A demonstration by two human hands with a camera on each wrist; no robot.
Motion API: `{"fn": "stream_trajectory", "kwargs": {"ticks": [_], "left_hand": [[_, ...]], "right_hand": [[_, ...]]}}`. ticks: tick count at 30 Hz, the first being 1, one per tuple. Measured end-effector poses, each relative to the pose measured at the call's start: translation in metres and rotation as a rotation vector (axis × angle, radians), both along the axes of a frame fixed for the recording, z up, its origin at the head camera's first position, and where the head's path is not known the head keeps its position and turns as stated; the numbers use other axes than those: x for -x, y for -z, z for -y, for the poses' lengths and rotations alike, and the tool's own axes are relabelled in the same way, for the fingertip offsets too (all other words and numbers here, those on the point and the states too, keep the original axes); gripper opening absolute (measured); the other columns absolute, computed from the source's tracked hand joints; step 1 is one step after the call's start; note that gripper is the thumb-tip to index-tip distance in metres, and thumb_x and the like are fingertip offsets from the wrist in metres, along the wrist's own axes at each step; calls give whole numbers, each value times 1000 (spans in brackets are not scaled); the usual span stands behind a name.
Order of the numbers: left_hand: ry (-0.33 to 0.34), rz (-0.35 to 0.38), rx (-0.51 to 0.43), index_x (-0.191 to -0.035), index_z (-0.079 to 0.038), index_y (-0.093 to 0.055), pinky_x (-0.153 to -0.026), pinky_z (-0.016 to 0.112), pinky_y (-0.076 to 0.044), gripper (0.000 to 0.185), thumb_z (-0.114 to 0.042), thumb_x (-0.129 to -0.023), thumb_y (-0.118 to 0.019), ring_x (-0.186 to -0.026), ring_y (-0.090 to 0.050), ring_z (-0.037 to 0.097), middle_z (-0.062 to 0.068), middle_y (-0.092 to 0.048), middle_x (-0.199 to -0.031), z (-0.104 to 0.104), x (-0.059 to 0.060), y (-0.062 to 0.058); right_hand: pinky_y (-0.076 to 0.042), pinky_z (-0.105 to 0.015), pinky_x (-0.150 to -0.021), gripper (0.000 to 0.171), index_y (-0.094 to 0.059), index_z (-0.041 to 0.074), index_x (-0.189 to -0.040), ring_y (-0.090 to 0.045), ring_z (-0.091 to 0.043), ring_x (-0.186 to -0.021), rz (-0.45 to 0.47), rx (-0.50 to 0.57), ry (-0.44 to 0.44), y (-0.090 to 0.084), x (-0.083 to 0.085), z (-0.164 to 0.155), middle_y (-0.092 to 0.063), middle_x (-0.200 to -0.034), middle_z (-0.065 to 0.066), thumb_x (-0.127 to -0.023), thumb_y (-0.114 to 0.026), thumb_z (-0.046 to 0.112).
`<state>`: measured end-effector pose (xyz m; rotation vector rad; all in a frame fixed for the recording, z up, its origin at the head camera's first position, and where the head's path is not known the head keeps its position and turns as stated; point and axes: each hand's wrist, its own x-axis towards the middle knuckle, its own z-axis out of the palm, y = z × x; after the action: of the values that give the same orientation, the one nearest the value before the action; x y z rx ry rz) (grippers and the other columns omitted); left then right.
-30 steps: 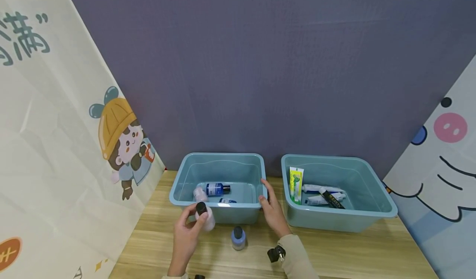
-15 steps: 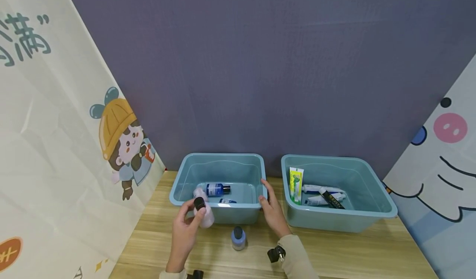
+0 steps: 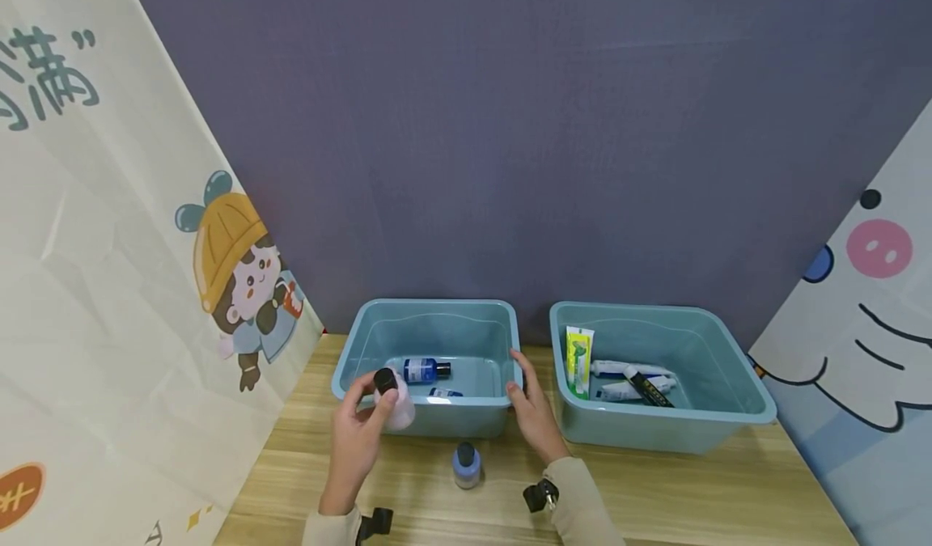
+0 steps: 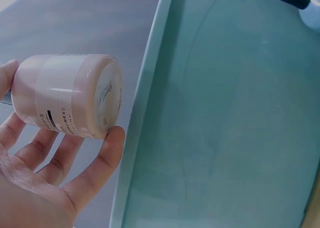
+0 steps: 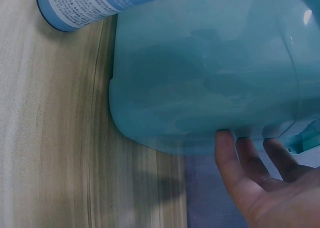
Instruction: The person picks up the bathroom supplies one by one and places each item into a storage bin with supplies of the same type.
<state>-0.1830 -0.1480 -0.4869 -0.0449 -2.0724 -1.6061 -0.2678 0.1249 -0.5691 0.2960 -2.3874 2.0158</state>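
My left hand [image 3: 354, 441] pinches a pale pink bottle [image 3: 401, 411] by its black cap, at the front-left rim of the left blue-green bin [image 3: 466, 421]. The left wrist view shows the bottle's printed label [image 4: 60, 92], with a fingertip right at its base. At that bin's front-right corner, my right hand [image 3: 537, 421] holds the rim, its fingertips [image 5: 225, 143] against the outer wall. Inside lie a dark blue bottle [image 3: 420, 370] with a black cap and another blue-labelled item [image 3: 445, 392], partly hidden by the front wall.
Upright before the left bin stands a blue bottle [image 3: 467, 471] with a black cap. A second bin [image 3: 670, 433] to the right holds a yellow-green tube [image 3: 579, 361], white tubes [image 3: 619, 391] and a black one [image 3: 648, 390]. A dark partition [image 3: 466, 141] rises behind both.
The left hand has moved slightly up and left with the pink bottle, toward the bin's rim, where it now overlaps the pink item inside. The right hand has stayed in place.
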Motion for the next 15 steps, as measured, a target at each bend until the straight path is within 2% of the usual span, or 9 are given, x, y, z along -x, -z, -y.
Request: {"fn": "stream_trajectory", "kwargs": {"ticks": [6,10,15], "left_hand": [[28,-31,10,-120,-8,-69,-79,23,-56,26,-2,-95,-68,-99,-58,12,-2,-64,-108,2,5,-7],[46,-50,20,-119,-8,-69,-78,25,-57,26,-1,-95,-68,-99,-58,13,-1,-64,-108,4,9,-12],[63,-38,36,-119,-10,-69,-78,25,-57,24,-4,-95,-68,-99,-59,13,0,-64,-108,7,14,-15]], "right_hand": [[-49,-62,-99,53,-27,41,-159,-43,-42,-140,7,11,2,-1,-1,1,-22,-170,-7,-110,-44,35],[-50,-59,-99,53,-26,39,-160,-44,-41,-140,8,8,5,-1,0,1,-22,-170,-7,-110,-44,36],[-51,-57,-98,54,-26,38,-160,-44,-41,-140,4,3,5,-1,0,1,-21,-170,-8,-110,-44,37]]}}
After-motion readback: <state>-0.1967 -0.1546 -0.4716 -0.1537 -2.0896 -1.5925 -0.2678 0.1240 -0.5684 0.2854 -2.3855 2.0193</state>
